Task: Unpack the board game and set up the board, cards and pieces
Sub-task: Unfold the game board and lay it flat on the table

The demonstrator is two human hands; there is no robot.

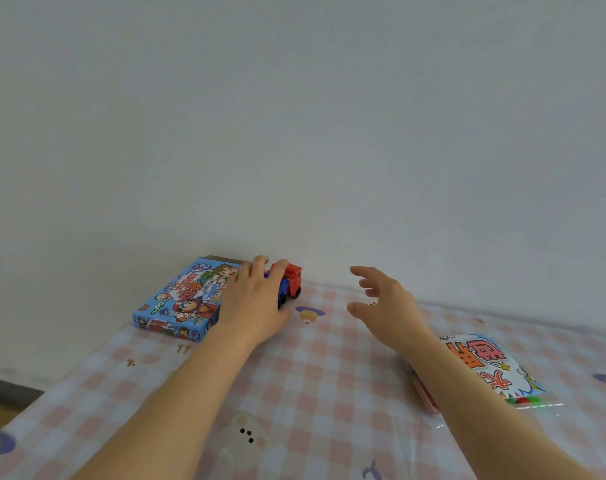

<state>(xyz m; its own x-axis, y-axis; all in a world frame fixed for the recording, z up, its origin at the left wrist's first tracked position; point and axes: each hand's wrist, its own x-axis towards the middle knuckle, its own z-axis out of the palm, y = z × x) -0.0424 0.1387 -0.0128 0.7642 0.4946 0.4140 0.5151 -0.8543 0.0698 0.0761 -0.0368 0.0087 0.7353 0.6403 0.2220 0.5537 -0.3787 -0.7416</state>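
One blue cardboard box point(177, 299), "GOGO" legible; just right of it, one red-and-blue plastic toy truck point(293, 279) in left hand point(256, 306) grip; right hand point(384, 303) farther right, spread wide, empty.

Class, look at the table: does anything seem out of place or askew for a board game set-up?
The red and blue plastic toy truck, gripped by the left hand beside the blue cardboard game box, looks out of place: probably too big for a game piece.
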